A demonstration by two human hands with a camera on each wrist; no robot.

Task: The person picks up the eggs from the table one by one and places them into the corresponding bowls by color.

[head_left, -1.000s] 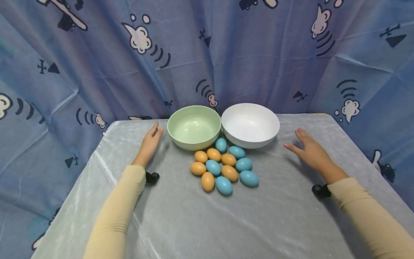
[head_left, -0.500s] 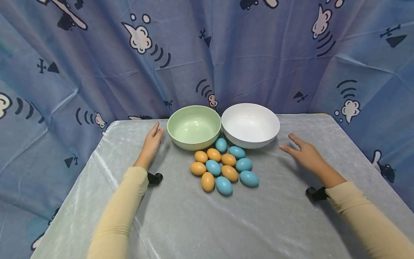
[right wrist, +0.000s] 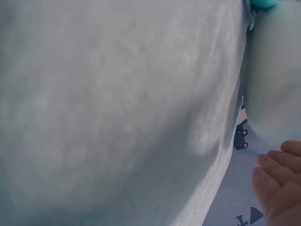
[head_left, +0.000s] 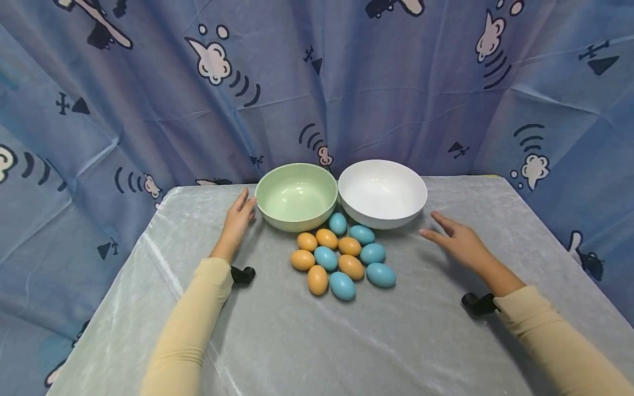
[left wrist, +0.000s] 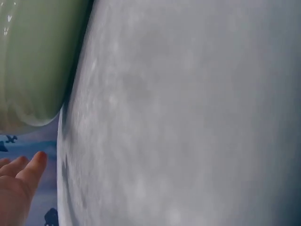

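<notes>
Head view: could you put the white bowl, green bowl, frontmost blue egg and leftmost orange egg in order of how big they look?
1. White bowl, by a slim margin
2. Green bowl
3. Frontmost blue egg and leftmost orange egg: unranked, since the blue one looks bigger but lies nearer the camera

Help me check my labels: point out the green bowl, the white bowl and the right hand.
Green bowl [head_left: 297, 197], head view, on its bare inside.
White bowl [head_left: 382, 193], head view, on its bare inside.
Right hand [head_left: 462, 245], head view, on its middle.
</notes>
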